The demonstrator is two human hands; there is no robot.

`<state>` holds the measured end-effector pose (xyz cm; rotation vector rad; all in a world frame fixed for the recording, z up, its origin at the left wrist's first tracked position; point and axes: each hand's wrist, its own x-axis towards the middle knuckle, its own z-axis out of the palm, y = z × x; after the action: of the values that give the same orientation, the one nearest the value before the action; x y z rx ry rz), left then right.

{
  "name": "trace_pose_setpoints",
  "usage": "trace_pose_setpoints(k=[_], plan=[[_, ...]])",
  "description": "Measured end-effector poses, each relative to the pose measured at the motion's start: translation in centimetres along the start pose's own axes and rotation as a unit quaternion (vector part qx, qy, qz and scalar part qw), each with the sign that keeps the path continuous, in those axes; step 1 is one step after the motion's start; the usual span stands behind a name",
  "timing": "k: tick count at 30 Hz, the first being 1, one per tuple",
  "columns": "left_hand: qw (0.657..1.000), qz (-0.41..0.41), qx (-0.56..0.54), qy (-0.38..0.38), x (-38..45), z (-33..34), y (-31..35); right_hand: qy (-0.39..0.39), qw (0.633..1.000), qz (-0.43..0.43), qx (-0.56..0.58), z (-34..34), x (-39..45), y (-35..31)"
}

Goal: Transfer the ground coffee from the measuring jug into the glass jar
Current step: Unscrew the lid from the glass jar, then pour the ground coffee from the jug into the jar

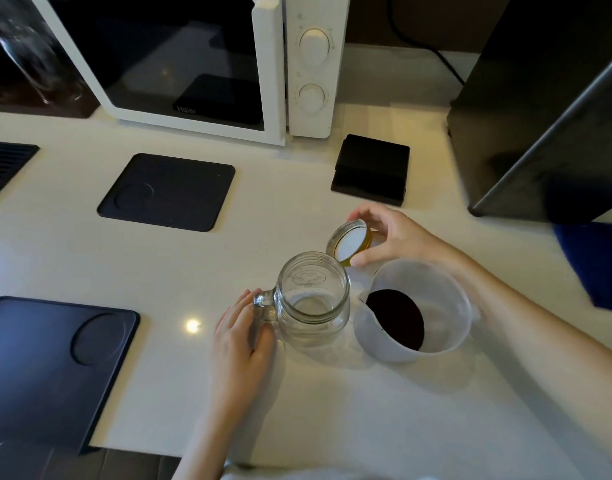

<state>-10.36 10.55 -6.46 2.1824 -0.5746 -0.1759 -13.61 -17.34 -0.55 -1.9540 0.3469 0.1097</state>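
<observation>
A clear glass jar (311, 299) with a side handle stands open and empty on the white counter. My left hand (240, 332) rests against its handle, fingers curled around it. Just behind the jar, my right hand (393, 237) holds the jar's gold lid (349, 242) tilted in the air, white inner face toward me. To the right of the jar, touching or nearly touching it, stands a translucent plastic measuring jug (446, 306) with dark ground coffee (396, 318) in its bottom.
A white microwave (193, 60) stands at the back. Dark mats lie at the left (166, 192) and front left (51, 368). A small black stack of squares (370, 169) sits behind the lid. A dark appliance (547, 109) and a blue cloth (595, 261) are at the right.
</observation>
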Motion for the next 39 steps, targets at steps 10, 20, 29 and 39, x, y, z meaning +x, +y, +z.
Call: trace_pose_setpoints(k=[10,20,29,39], plan=[[1.0,0.006,0.007,0.005,0.1,0.0,0.2,0.022,0.986,-0.013,-0.167,0.1,-1.1,1.4],[0.999,0.019,0.026,0.009,0.2,0.1,0.0,0.034,0.993,0.025,-0.107,-2.0,-3.0,0.3],[0.999,0.039,0.019,0.02,0.0,0.0,0.6,0.36,0.925,0.027,0.12,1.8,-12.4,-0.5],[0.964,0.022,-0.264,-0.001,0.8,-2.0,2.4,0.535,0.816,0.028,0.217,7.8,-12.9,1.1]])
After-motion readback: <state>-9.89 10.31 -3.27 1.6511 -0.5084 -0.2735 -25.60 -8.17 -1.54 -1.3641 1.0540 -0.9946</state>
